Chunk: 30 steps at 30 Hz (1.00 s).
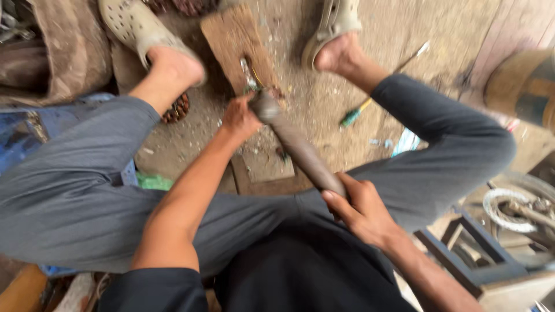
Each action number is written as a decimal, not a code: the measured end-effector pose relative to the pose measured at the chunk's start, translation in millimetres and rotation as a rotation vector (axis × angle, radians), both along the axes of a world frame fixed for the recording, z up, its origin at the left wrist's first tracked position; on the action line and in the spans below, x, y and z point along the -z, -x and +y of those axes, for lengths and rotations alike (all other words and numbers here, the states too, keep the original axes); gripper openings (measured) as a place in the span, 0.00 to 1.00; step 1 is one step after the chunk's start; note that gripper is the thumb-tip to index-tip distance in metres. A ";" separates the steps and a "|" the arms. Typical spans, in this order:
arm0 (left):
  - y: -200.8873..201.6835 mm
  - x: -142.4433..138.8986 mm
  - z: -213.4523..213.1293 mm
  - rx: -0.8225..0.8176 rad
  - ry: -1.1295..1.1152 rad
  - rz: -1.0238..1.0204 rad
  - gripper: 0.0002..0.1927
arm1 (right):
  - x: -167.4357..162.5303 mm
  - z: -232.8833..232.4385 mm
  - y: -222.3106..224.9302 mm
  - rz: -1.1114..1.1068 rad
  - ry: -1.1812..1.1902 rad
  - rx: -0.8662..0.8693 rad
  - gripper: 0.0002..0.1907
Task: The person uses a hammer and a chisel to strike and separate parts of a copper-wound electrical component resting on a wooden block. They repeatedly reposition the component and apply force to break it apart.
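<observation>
Head view: a long dark hammer-like tool (300, 151) is being gripped at its lower end by the right hand (361, 207), the fingers wrapped and pressed together around the handle. The tool's blunt head is being held down at the lower edge of a wooden board (231, 40) that is lying on the dusty ground (324, 110) between the two feet. The left hand (240, 118) is being kept just beside the tool's head, its fingers curled in on something small against the board; exactly what is being pinched cannot be told through the blur. A small piece of metal and wire (250, 78) is being seen on the board, just above the tool's head.

Grey trousers (75, 185) are being worn, with the knees spread wide, and pale perforated clogs (136, 26) are being worn on the feet. A green-handled screwdriver (370, 104) is lying on the ground near the right leg, apart from both hands.
</observation>
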<state>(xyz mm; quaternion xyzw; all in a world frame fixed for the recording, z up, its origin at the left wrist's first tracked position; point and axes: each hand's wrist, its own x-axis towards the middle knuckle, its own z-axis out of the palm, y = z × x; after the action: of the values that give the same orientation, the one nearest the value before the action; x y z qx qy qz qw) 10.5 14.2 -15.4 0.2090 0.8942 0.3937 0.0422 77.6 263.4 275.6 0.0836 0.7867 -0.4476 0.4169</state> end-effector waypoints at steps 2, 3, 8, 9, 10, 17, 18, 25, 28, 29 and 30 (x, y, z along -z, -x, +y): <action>0.7 -1.7 0.2 0.017 0.072 -0.154 0.24 | -0.2 1.6 -2.7 0.024 0.014 -0.003 0.20; 1.6 -1.9 2.2 0.024 0.043 -0.201 0.24 | 1.5 0.9 -3.6 -0.035 -0.060 0.029 0.20; 6.5 1.9 0.1 -0.031 0.014 0.126 0.22 | 2.9 0.7 -3.0 -0.046 0.025 0.120 0.22; 7.0 3.1 1.0 -0.016 0.014 0.091 0.20 | 2.7 0.4 -4.7 0.065 0.185 0.167 0.23; 7.2 5.0 0.6 -0.017 0.013 0.036 0.19 | 2.7 0.2 -6.8 0.159 0.339 0.203 0.23; 4.4 12.8 -4.2 -0.051 0.015 0.016 0.18 | 7.5 -4.0 6.4 -0.093 0.065 0.205 0.19; 4.4 13.1 -2.6 -0.046 0.021 0.041 0.17 | 5.8 1.6 6.9 0.049 0.206 0.167 0.20; 7.8 19.4 -1.8 -0.077 0.117 -0.001 0.19 | 9.1 -2.7 12.3 -0.227 -0.037 0.173 0.17; -1.3 23.9 -3.8 -0.047 0.081 -0.067 0.19 | 10.8 -3.8 2.7 0.137 0.355 0.113 0.22; 0.2 25.8 -2.6 -0.044 0.033 -0.027 0.21 | 12.3 -6.1 -0.3 -0.044 0.193 0.134 0.22; -3.2 28.4 -3.6 -0.056 0.018 0.014 0.22 | 16.1 -8.8 -1.6 -0.174 0.035 0.141 0.22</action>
<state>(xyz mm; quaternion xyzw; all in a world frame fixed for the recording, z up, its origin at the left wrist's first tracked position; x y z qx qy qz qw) 13.7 10.7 -43.8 0.1864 0.9033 0.3855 0.0269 79.1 254.5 259.6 0.1699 0.7317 -0.4805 0.4526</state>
